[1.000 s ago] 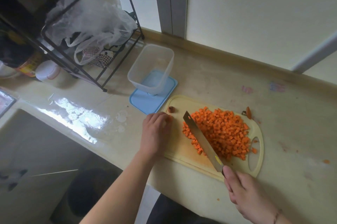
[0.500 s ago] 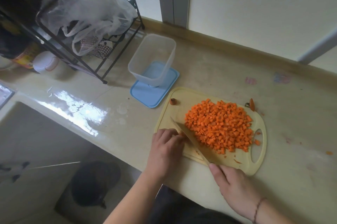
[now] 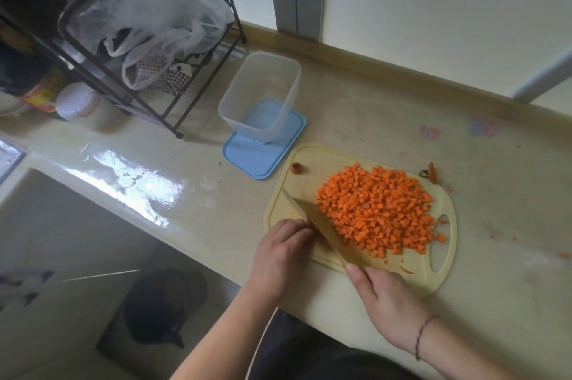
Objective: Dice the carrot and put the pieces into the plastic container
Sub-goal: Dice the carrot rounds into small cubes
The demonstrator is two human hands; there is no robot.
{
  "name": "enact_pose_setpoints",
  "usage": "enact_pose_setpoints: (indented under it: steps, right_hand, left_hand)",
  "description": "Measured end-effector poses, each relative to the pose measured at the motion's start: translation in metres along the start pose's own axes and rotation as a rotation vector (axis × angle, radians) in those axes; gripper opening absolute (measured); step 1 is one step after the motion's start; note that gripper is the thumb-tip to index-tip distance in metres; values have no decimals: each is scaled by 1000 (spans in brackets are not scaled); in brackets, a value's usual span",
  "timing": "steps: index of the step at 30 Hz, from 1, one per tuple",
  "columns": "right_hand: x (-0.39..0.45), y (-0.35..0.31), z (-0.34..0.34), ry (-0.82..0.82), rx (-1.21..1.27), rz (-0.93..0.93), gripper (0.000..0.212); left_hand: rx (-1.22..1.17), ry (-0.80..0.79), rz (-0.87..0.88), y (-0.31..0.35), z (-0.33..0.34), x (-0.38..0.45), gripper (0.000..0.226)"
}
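Fingers (image 3: 297,232) of the left hand (image 3: 280,255) curl by the knife (image 3: 318,229) — grip unclear; right hand (image 3: 382,296) holds its handle beside the dice (image 3: 376,209).

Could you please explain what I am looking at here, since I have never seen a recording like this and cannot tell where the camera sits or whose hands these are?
There is no machine here: a person wears a wide-angle camera on the head, so you look forward and down at their own two arms. On the pale counter lies a yellow cutting board with a heap of diced carrot and two carrot ends at its far corners. The right hand grips a knife, its blade lying beside the heap. The left hand has curled fingers at the blade, where a bit of orange shows; what it holds is unclear. Beyond the board stands the clear plastic container, holding no carrot yet, on a blue lid. A wire rack with plastic bags stands to the left.
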State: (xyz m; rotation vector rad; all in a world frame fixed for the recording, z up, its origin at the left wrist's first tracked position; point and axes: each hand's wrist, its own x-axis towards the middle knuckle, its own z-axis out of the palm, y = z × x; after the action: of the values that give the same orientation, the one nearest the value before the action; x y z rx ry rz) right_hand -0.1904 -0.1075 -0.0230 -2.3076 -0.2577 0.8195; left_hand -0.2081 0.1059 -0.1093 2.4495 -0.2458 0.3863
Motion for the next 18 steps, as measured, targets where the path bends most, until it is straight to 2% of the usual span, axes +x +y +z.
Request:
enact_pose_setpoints:
  steps: [2, 8, 13, 18]
  right_hand:
    - [3, -2, -2, 10, 24, 1, 59]
    - [-10, -1, -5, 5, 46, -1, 59]
    - [-12, -5, -2, -6, -2, 9, 57]
    - [7, -9, 2, -23, 0, -9, 64]
  left_hand:
    - [8, 27, -2, 4, -3, 0, 22]
    - [11, 36, -32, 8, -5, 2, 21]
    - [-9, -15, -24, 3, -4, -2, 14]
    - [-44, -32, -32, 1, -9, -3, 16]
